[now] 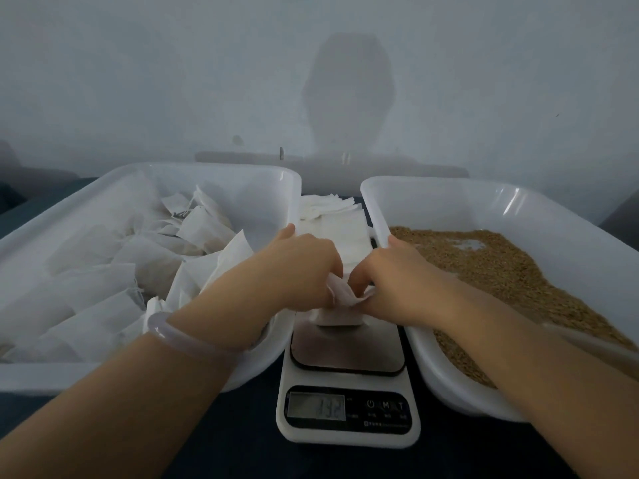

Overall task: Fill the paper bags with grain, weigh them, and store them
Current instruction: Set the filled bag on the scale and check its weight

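L grip, R grip pinch bag top, upright on scale, mouth up

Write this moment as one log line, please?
step: weighing | left hand, right hand: pinch paper bag | paper bag: on digital scale

Two white tubs walled a narrow lane down the bench: the left tub heaped with filled bags, the right tub holding grain. The scale filled that lane, and the left hand and right hand (both pinching the bag on its plate) blocked it from above. A stack of empty bags closed the far end. Open bench lay before the scale.
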A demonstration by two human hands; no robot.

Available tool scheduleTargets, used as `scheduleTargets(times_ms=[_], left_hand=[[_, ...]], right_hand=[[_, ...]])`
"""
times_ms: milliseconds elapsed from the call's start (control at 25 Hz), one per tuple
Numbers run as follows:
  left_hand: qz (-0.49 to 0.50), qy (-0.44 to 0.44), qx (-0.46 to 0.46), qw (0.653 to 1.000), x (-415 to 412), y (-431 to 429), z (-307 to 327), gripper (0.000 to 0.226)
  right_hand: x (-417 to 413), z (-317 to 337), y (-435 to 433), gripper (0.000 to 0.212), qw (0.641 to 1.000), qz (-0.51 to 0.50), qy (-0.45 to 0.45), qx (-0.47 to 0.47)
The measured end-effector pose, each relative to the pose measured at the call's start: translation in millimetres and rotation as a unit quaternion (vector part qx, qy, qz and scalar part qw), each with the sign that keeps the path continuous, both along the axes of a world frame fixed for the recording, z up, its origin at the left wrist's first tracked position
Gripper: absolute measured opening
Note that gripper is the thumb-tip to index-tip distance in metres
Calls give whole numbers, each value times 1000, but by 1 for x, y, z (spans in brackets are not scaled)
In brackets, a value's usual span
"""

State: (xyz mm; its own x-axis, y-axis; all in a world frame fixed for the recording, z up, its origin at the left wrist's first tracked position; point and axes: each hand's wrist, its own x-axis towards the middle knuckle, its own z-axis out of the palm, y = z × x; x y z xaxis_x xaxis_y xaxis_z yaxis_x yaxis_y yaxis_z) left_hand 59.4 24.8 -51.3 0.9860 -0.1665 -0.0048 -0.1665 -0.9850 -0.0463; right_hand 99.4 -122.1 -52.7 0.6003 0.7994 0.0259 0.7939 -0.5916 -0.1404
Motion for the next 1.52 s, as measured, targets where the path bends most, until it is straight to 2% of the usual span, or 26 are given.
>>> scheduleTargets(times_ms=[120, 240, 320, 360, 440, 520, 600, 720, 1120, 1280, 1440, 1520], left_hand=[[-10, 3, 13, 1000, 2, -5, -1, 27], [-13, 3, -11, 1000, 2, -2, -1, 16], [-12, 15, -26, 999, 1, 1, -2, 18], [-15, 21, -34, 999, 0, 2, -2, 21], [-17, 18, -73, 997, -2, 5, 0, 20], [-10, 27, -129, 991, -6, 8, 3, 21], [-18, 28, -149, 988, -9, 8, 5, 17], [-12, 20, -176, 984, -12, 7, 8, 19], [14, 25, -181, 983, -15, 6, 11, 19], [14, 29, -187, 982, -15, 6, 10, 10], [7, 33, -191, 981, -15, 6, 9, 5], [5, 27, -198, 980, -13, 8, 8, 11]], right_hand=[[-1, 1, 3, 13, 999, 15, -6, -47], [-2, 1, 3, 12, 999, 4, -7, -41], [-3, 3, 2, 14, 999, 5, 3, -39], [-4, 4, 1, 19, 999, 2, 16, -35], [-2, 6, -4, 52, 997, -21, 73, 1], [1, 6, -10, 78, 985, -51, 146, 75], [6, 2, -14, 90, 976, -65, 173, 117], [8, 0, -14, 96, 979, -63, 159, 114], [10, 1, -15, 89, 979, -54, 160, 118], [10, 0, -15, 85, 978, -55, 159, 124], [10, 1, -15, 68, 980, -47, 152, 122], [10, 2, -15, 53, 981, -42, 144, 125]])
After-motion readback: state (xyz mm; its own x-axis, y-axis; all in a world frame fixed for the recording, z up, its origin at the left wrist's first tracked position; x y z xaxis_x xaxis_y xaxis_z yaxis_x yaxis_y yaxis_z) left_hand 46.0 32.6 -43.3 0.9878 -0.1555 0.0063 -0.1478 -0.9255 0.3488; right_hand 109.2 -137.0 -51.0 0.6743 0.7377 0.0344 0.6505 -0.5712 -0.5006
